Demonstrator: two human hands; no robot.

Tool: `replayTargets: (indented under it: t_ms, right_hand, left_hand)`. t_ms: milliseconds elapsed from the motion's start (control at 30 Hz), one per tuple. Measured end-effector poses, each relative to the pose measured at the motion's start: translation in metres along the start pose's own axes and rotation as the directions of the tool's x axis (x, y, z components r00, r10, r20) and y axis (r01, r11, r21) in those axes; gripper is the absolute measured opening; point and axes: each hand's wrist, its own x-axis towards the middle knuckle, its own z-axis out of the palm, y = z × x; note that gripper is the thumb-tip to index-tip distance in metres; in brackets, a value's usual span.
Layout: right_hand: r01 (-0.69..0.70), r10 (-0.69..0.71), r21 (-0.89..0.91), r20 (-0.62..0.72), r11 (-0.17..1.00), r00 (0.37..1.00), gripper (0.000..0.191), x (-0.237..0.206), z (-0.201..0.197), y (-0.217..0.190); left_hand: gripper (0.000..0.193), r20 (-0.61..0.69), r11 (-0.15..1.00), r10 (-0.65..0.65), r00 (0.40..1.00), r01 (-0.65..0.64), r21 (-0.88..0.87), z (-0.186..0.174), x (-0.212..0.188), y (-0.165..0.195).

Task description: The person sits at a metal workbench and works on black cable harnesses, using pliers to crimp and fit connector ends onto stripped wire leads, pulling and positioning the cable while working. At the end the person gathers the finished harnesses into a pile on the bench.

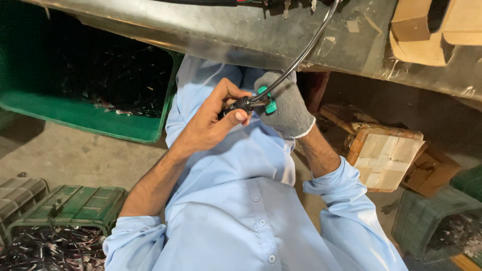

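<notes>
My left hand [213,120] is bare and pinches a small black connector [241,105] at the end of a black cable [301,55]. The cable arcs up to the edge of a grey workbench [226,30] above. My right hand [287,103] wears a grey knit glove and grips a tool with teal handles [268,100], its tip pressed at the connector. Both hands meet in front of my light blue shirt [241,200]. The tool's jaws are hidden between my fingers.
A green crate [85,118] of dark scrap pieces stands at upper left. Green and grey crates [75,200] with wire cut-offs sit at lower left. Taped cardboard boxes [384,155] lie at right, another crate [432,221] at lower right. Concrete floor lies below.
</notes>
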Motion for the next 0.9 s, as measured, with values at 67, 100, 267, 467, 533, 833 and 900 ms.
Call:
replayTargets:
  t_ms: [67,100,267,467,533,833,900]
  right_hand:
    - [0.032,-0.033,-0.039,-0.020,0.999,0.999,0.026,0.002,-0.001,-0.002]
    - [0.001,-0.001,-0.070,-0.003,0.998,1.000,0.024,0.002,-0.003,-0.004]
    - [-0.299,0.293,0.120,0.062,0.947,0.954,0.027,-0.004,-0.012,-0.029]
    - [-0.472,0.466,0.052,0.098,0.880,0.879,0.032,-0.022,-0.010,-0.052]
    - [-0.499,0.492,0.052,0.105,0.865,0.864,0.033,-0.025,-0.007,-0.054]
    - [-0.561,0.557,0.012,0.108,0.828,0.824,0.035,-0.023,-0.007,-0.059]
    - [-0.594,0.590,-0.001,0.125,0.804,0.798,0.037,-0.022,-0.008,-0.060]
  left_hand:
    - [0.034,-0.005,1.000,0.004,1.000,-0.005,-0.013,0.001,0.000,-0.001]
    - [0.034,-0.008,1.000,0.005,1.000,-0.005,-0.019,0.001,0.000,-0.003]
    - [0.042,-0.165,0.984,0.088,0.982,-0.059,0.171,0.005,0.003,-0.015]
    - [0.048,-0.264,0.910,0.193,0.945,-0.073,0.407,0.013,0.008,-0.030]
    - [0.048,-0.280,0.894,0.203,0.938,-0.062,0.443,0.016,0.007,-0.032]
    - [0.045,-0.292,0.775,0.329,0.898,-0.080,0.626,0.018,0.008,-0.040]
    - [0.042,-0.257,0.700,0.420,0.870,-0.130,0.703,0.018,0.009,-0.042]
